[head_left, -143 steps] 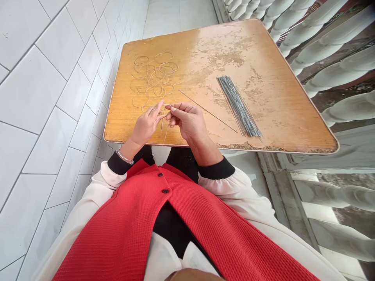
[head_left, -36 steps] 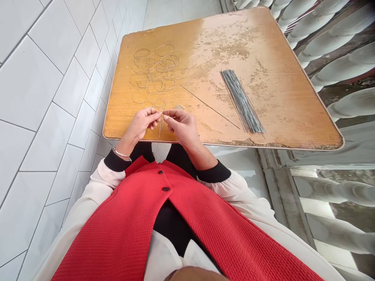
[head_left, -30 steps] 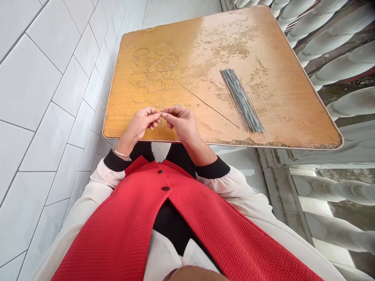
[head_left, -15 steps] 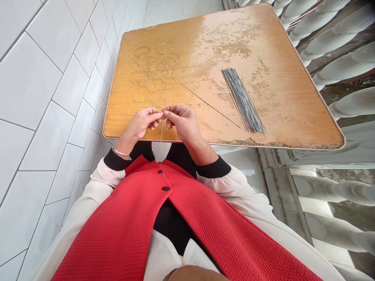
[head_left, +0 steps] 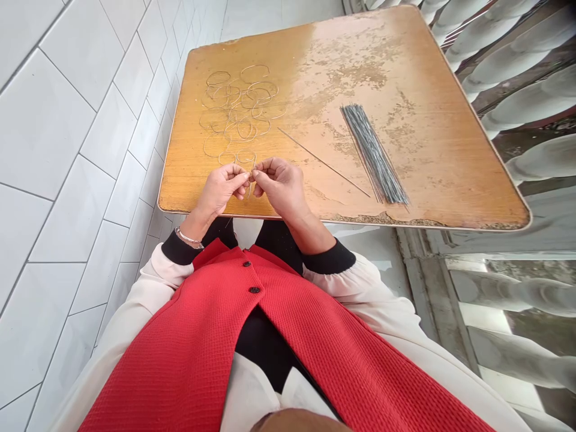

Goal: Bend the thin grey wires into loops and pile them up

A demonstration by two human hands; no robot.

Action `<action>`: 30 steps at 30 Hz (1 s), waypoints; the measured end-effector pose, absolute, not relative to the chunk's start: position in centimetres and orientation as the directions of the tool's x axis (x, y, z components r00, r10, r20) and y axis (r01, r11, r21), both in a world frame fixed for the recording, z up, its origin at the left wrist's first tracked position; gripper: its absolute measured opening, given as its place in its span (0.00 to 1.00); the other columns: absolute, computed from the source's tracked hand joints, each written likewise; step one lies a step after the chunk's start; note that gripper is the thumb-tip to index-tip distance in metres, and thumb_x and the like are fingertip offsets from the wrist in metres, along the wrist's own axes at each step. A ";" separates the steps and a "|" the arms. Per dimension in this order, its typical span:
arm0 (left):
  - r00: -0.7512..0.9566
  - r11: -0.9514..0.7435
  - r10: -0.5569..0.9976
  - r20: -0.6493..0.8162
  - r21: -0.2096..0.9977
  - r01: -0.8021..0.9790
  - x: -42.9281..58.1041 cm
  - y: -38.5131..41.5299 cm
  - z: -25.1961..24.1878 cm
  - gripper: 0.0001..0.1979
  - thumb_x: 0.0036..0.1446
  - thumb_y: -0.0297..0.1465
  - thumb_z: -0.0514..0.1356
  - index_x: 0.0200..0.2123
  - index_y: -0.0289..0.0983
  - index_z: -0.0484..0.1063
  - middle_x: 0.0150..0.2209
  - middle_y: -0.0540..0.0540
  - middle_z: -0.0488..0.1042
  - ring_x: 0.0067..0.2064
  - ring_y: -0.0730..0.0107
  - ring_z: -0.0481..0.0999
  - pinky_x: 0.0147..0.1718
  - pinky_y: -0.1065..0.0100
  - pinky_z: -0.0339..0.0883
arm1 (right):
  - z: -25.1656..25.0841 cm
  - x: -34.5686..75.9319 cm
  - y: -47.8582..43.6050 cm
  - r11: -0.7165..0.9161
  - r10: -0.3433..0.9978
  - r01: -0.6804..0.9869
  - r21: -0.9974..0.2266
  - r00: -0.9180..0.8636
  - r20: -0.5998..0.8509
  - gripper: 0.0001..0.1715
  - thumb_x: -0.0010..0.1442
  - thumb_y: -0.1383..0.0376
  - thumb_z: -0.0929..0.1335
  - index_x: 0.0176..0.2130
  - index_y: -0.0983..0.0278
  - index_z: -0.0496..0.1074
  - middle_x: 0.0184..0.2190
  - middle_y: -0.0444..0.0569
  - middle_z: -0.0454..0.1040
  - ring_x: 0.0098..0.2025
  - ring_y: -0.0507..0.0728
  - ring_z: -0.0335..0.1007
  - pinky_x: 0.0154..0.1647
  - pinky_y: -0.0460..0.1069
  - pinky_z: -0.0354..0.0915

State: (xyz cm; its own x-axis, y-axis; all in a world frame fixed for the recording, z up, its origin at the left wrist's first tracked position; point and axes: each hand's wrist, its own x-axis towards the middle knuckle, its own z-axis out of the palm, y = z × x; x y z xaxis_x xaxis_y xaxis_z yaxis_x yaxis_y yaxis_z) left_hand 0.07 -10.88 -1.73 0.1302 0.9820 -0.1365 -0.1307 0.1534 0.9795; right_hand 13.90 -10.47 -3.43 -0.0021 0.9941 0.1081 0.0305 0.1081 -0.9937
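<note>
One worn wooden tabletop (head_left: 441, 174), its orange-brown finish flaking, fills the middle of the view. We list one white tiled wall (head_left: 76, 180) along its left side and one row of pale turned balusters (head_left: 526, 102) beyond its right side. One red waffle-knit waistcoat (head_left: 252, 360) with dark buttons covers the wearer below the table's near edge, over cream sleeves (head_left: 360, 300) ending in black cuffs (head_left: 328, 261).

Two bare hands work just above that near edge. The left hand (head_left: 220, 189) wears a thin metal bracelet (head_left: 189, 239) at the wrist; the right hand (head_left: 281, 189) faces it. Their thumbs and forefingers meet at the centre, apparently clamped together on a fine wire (head_left: 249, 191), of which only a short end shows below the fingertips. The rest is hidden by the fingers or too thin to follow.

Nearest the hands lies a loose cluster of pale wire loops (head_left: 238, 114), just beyond the fingertips. Further right are one straight single wire (head_left: 324, 162) and one tight bundle of dark straight wires (head_left: 373, 156), both well apart from the hands.

We judge the step in hand to be shaping the fine wire by finger pressure, with no tool in view. The work appears to call for a steady two-handed pinch.
</note>
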 end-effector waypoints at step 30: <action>0.121 0.158 0.984 -0.128 0.944 -0.290 0.4 -11.8 -1.5 0.11 0.65 0.25 0.61 0.27 0.35 0.69 0.23 0.56 0.72 0.22 0.86 0.69 0.23 0.79 0.61 | -2.6 15.2 -9.9 0.033 0.985 -0.139 -0.990 -0.166 0.056 0.11 0.56 0.67 0.76 0.28 0.64 0.72 0.22 0.42 0.74 0.19 0.47 0.64 0.22 0.45 0.63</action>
State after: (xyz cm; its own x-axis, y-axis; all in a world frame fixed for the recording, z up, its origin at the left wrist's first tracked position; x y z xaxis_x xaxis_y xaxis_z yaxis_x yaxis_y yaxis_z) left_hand 0.36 -11.82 -1.52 0.1207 0.9844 -0.1279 -0.2895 0.1582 0.9440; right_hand 15.20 -9.90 -2.64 -0.1656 0.9846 0.0559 -0.1393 0.0328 -0.9897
